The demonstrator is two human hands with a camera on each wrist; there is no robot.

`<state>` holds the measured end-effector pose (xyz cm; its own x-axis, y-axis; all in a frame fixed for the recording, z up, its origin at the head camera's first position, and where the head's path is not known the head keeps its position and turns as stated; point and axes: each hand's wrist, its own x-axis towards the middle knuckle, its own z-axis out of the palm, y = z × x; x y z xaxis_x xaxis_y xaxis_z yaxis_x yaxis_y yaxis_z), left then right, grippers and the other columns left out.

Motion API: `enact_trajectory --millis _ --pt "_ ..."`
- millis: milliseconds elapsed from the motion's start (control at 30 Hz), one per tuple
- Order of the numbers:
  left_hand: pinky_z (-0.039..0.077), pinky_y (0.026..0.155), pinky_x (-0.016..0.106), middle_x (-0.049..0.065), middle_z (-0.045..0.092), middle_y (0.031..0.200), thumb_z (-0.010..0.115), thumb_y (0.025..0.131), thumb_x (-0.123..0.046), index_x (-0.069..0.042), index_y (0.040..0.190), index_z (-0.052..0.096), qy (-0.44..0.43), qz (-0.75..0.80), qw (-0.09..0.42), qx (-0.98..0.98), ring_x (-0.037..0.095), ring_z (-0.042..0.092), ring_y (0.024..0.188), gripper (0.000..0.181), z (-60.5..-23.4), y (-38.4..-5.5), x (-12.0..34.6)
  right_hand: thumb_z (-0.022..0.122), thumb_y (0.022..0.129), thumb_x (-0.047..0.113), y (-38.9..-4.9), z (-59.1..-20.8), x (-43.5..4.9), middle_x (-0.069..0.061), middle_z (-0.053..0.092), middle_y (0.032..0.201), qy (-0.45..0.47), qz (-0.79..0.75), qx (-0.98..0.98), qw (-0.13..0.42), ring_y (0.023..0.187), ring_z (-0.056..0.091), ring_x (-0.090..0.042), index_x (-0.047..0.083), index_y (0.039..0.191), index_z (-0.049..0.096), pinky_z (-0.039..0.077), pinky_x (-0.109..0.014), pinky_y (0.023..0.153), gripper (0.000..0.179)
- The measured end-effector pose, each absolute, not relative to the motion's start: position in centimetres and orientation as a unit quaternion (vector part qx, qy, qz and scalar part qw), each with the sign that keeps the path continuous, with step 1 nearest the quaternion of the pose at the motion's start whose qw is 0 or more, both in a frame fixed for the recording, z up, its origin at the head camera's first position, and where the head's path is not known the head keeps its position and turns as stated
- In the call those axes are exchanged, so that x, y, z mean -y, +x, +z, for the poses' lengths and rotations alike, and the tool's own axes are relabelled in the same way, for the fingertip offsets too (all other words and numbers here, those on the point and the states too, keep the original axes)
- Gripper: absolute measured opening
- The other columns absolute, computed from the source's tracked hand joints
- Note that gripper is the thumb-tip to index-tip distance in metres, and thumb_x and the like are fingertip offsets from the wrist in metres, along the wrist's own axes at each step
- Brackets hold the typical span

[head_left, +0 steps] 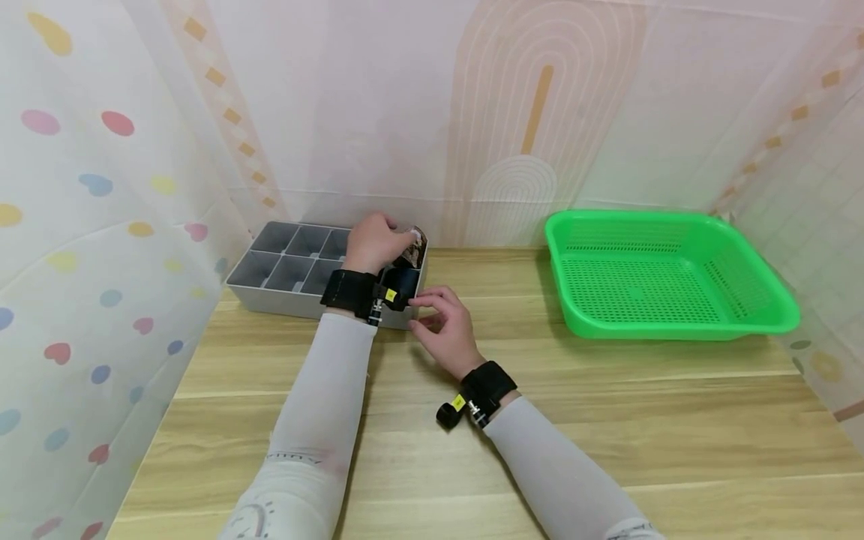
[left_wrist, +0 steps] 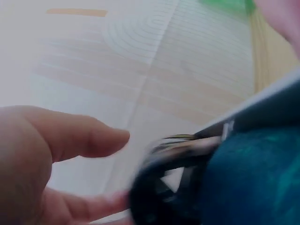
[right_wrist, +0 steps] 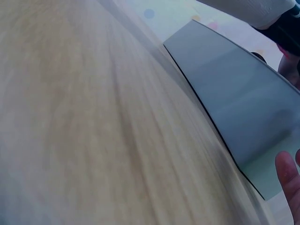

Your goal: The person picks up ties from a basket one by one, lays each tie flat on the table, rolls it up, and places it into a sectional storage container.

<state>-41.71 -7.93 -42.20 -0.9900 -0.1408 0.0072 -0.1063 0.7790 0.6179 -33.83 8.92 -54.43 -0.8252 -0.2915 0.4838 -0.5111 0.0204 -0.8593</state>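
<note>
A grey divided box (head_left: 290, 300) stands at the back left of the table. My left hand (head_left: 374, 244) reaches over its right end, next to a dark, brown-patterned rolled thing (head_left: 413, 251) in the back right compartment. In the left wrist view the thumb stands apart from this blurred bundle (left_wrist: 159, 197), while a fingertip meets its edge. A teal surface (left_wrist: 253, 178) lies beside it. My right hand (head_left: 445, 330) is at the box's front right corner, fingers loosely bent, holding nothing; a fingertip (right_wrist: 286, 168) shows by the box wall in the right wrist view.
A green perforated plastic basket (head_left: 675, 330) sits at the back right of the wood-grain table (head_left: 418, 465). Patterned cloth (head_left: 378, 112) hangs behind the box and along both sides. Each wrist wears a black strap (head_left: 489, 382) with a small camera.
</note>
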Motion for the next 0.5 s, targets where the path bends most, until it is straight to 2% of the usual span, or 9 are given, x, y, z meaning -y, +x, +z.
enact_trajectory --millis 167,267,400,500 --pt "0.055 0.092 0.047 0.017 0.073 0.124 0.06 0.101 -0.029 -0.001 0.122 0.075 0.042 -0.3 0.004 0.953 0.034 0.065 0.103 0.038 -42.3 -41.4 8.1 0.075 0.088 -0.008 -33.6 -54.5 -8.7 -0.019 0.061 0.127 0.284 0.645 0.705 0.085 0.12 0.062 -0.029 -0.001 0.118 0.076 0.064 -0.041 0.085 0.031" --pt "0.055 0.093 0.046 0.018 0.073 0.125 0.056 0.104 -0.026 -0.002 0.125 0.074 0.038 -0.295 -0.006 0.955 0.034 0.065 0.104 0.037 -42.4 -41.2 8.3 0.075 0.087 -0.01 -33.3 -54.7 -8.5 -0.02 0.061 0.125 0.283 0.65 0.701 0.081 0.119 0.063 -0.032 -0.001 0.118 0.076 0.065 -0.041 0.084 0.033" --pt "0.054 0.095 0.049 0.018 0.072 0.13 0.049 0.106 -0.023 -0.002 0.13 0.072 0.049 -0.308 0.021 0.95 0.036 0.066 0.108 0.039 -41.7 -40.8 8.7 0.074 0.087 -0.011 -33.6 -54.8 -8.5 -0.023 0.063 0.124 0.273 0.667 0.691 0.062 0.113 0.064 -0.035 -0.004 0.122 0.073 0.064 -0.036 0.084 0.035" --pt "0.054 0.096 0.049 0.017 0.072 0.13 0.047 0.104 -0.021 -0.003 0.132 0.071 0.041 -0.33 0.061 0.941 0.034 0.067 0.109 0.041 -40.7 -40.5 8.6 0.068 0.088 -0.013 -34.4 -54.9 -8.8 -0.021 0.066 0.112 0.232 0.711 0.663 0.031 0.098 0.067 -0.028 -0.011 0.127 0.065 0.061 -0.028 0.079 0.039"
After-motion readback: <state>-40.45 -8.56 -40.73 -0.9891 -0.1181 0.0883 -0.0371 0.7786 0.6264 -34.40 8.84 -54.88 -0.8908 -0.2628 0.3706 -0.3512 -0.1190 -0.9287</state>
